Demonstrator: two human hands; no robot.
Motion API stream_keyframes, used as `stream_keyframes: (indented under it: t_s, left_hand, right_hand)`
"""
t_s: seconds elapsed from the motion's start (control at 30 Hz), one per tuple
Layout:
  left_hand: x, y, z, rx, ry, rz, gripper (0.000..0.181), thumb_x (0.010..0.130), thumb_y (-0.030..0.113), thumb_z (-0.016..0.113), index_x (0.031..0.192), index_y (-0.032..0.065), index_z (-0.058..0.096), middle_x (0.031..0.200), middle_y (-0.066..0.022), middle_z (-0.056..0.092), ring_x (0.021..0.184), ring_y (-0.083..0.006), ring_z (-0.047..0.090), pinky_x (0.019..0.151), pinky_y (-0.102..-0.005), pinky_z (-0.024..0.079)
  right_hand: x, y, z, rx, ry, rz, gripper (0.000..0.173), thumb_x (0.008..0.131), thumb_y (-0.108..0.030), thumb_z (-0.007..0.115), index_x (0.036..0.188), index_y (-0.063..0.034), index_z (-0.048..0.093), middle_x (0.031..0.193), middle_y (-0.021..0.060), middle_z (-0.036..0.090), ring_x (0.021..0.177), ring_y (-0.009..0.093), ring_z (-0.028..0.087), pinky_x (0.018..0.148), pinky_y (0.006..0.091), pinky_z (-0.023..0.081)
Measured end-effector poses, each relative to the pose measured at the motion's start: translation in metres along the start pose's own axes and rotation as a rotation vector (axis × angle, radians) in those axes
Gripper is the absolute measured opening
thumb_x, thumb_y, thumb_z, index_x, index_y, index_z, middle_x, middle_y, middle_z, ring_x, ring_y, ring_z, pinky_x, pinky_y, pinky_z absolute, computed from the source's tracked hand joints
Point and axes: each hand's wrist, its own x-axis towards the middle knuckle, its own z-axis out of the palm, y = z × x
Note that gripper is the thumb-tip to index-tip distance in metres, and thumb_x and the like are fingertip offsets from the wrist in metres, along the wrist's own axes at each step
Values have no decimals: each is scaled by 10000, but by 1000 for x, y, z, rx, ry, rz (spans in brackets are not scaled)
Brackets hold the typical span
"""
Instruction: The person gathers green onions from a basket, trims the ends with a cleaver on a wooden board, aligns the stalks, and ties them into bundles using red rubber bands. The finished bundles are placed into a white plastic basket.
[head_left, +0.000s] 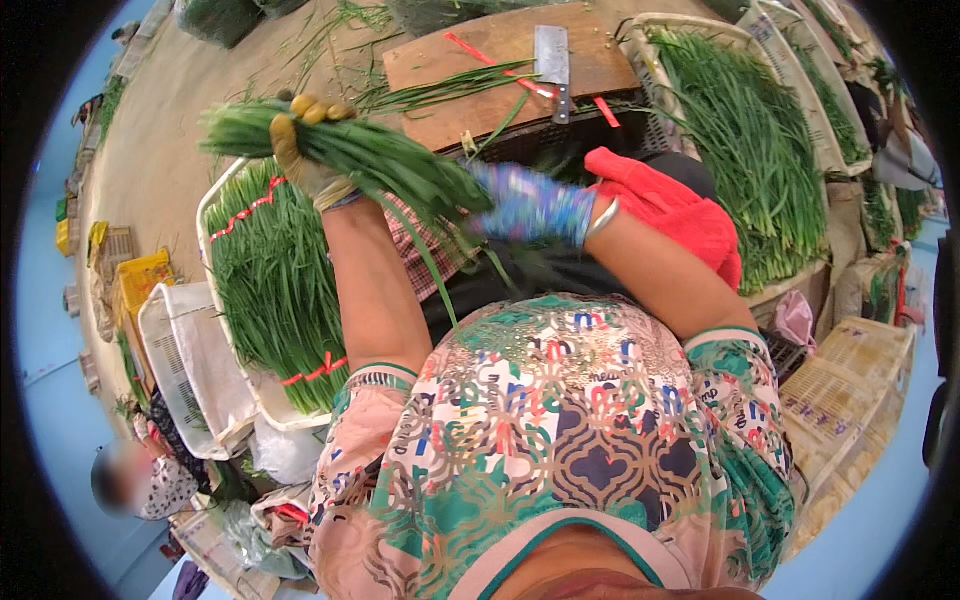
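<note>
A thick bunch of green chives lies slantwise across the view, its pale cut ends pointing left. My left hand, in a yellow-coated glove, grips it near those ends. At the drooping leaf tips is my right hand, in a blue patterned glove. Motion blurs it, so whether its fingers hold the leaves is unclear. Beyond the hands, a wooden board carries a cleaver, red tape strips and a few loose chives.
Red-tied chive bundles fill a white crate on the left. Loose chives fill another crate at right. A red cloth lies by my right forearm. Empty-looking crates stand lower right. Another person is at lower left.
</note>
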Motion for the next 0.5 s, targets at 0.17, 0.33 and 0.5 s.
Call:
stream_keyframes:
  t_s: [0.17,0.33,0.5]
  left_hand:
    - [8,47,-4,-1,-103,92,217,809,187,661,935,57,542,890,-11,593,820,-144,577,782,-348,430]
    - [35,41,-1,112,-68,104,222,805,186,663,929,54,535,863,-19,588,811,-150,577,784,-336,439]
    - [56,19,3,246,-22,55,262,804,219,665,930,35,528,835,-37,580,792,-159,567,792,-332,440]
  right_hand:
    - [-43,80,8,-135,-128,368,279,833,-168,573,1055,0,580,948,163,640,869,256,621,778,360,485]
    - [-60,115,-26,0,222,360,250,847,-152,547,1045,-6,591,975,199,637,936,324,612,799,387,474]
    - [-45,63,-48,355,589,181,162,877,-127,558,980,-12,606,796,49,623,667,112,557,614,255,458]
